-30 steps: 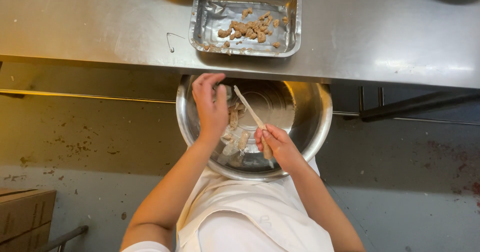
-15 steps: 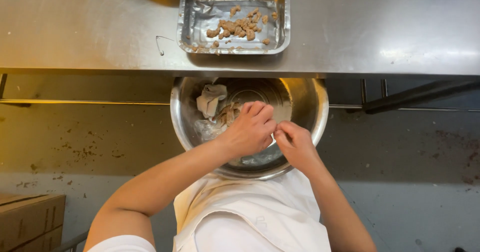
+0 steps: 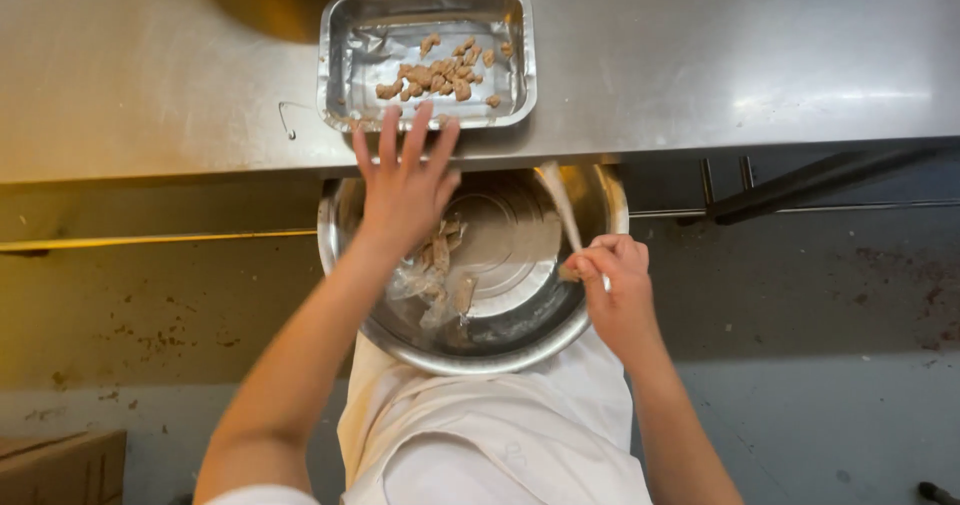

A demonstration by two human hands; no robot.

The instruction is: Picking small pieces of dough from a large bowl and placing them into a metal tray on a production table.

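— What is in hand here?

— A round steel bowl (image 3: 480,350), held below the near edge of the steel tabletop (image 3: 150,75), against the person's white apron (image 3: 500,435). Pale, floured strips of meat (image 3: 435,275) lie in a loose heap on the left of its floor; the rest of the floor is bare metal.

— And the hands?

— The left hand (image 3: 405,185) is raised over the bowl's far left rim, fingers spread wide and holding nothing, its fingertips reaching up over the tabletop's near edge, right at the front rim of the tray. The right hand (image 3: 610,285) is over the bowl's right side, its grip pinched on a thin pale stick or utensil (image 3: 562,210) that slants up toward the far rim. What kind of utensil it is cannot be told.

— What lies beyond the bowl?

— A rectangular foil tray (image 3: 345,75) sits on the tabletop close to the near edge, directly above the bowl. A small cluster of brown coated pieces (image 3: 440,75) rests in its middle and right part.

— Anything around that?

— A stained floor (image 3: 120,315) below, and the corner of a cardboard box (image 3: 60,465) at lower left.
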